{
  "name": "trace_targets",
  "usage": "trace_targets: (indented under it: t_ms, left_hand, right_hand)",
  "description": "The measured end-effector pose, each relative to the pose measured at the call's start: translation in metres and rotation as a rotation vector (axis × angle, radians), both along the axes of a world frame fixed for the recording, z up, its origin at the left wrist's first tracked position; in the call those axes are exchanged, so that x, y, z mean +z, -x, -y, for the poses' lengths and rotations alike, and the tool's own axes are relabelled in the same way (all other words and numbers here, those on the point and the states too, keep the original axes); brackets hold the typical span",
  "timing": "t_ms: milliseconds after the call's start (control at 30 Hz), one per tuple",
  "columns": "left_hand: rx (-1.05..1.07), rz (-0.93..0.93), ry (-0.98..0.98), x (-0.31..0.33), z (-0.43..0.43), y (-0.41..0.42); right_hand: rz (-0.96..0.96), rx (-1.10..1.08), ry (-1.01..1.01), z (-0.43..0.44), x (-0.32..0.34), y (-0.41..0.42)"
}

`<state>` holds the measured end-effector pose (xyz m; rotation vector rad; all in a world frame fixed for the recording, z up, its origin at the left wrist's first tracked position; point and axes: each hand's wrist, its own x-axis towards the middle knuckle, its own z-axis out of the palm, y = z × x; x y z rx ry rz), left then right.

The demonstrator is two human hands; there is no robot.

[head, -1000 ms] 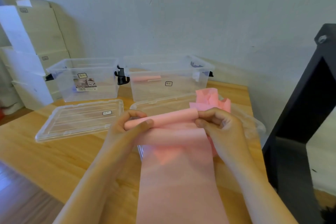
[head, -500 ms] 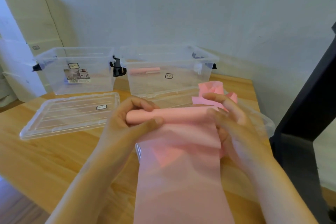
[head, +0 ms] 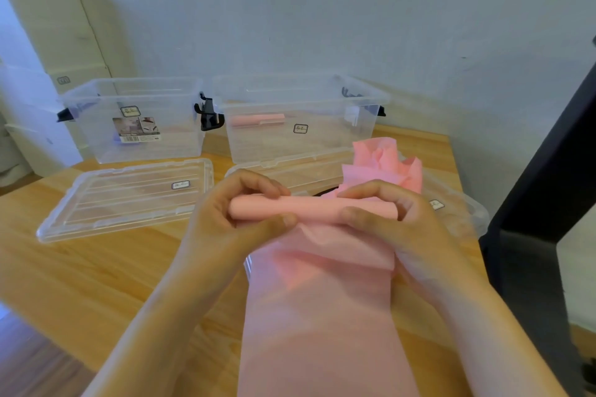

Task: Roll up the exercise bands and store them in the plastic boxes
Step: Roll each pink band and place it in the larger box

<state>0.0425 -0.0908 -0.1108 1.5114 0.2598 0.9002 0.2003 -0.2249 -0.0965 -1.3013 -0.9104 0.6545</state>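
left hand (head: 225, 222), right hand (head: 409, 226) — bare, forearms (head: 154, 309) bare

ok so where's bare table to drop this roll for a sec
Bare table lies near left, between the left lid and the left hand. A small strip sits right of the right box. Crowded: centre-right, with the pink band, right hand and second lid.

I see the pink band (head: 309, 211) half rolled into a tight crosswise tube, its flat tail running toward the camera. A second pink band (head: 385, 161) lies crumpled just behind. Farther back stand two clear, lidless boxes: the left box (head: 96, 142) and the right box (head: 325, 147), which holds one rolled band (head: 258, 120).
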Motion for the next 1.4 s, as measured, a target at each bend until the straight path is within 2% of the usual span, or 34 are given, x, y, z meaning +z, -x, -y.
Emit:
trace_targets:
  t_ms: [167,300,567,800,1100,1200,1400]
  left_hand:
    - [-0.087,-0.064,0.193,0.0035,-0.0007,0.0026]
    - [-0.068,-0.117,0.133,0.0065,-0.0008,0.0052]
    - [0.02,-0.08,-0.003,0.0091,-0.0018,0.0067]
    - [-0.006,-0.19,0.074,0.0083,-0.0004,0.0082]
    - [0.12,-0.101,-0.002,0.0084,-0.0012,0.0058]
    - [0.113,-0.111,-0.015,0.0078,-0.0019,0.0053]
    - [0.076,-0.203,0.099,0.0055,0.0017,0.0047]
  right_hand:
    - [0.07,0.021,-0.059,0.0001,0.0013,0.0042]
    - [0.102,0.022,-0.057,0.0004,0.0021,0.0057]
    - [-0.028,-0.03,-0.019,0.0016,0.0055,0.0066]
    - [-0.008,0.017,-0.105,0.0,0.0024,0.0057]
    - [0.071,-0.108,0.039,-0.0018,-0.0004,0.0073]
    - [0.04,-0.108,0.004,-0.0006,0.0003,0.0061]
    - [0.046,-0.074,-0.1,-0.0018,0.0004,0.0033]
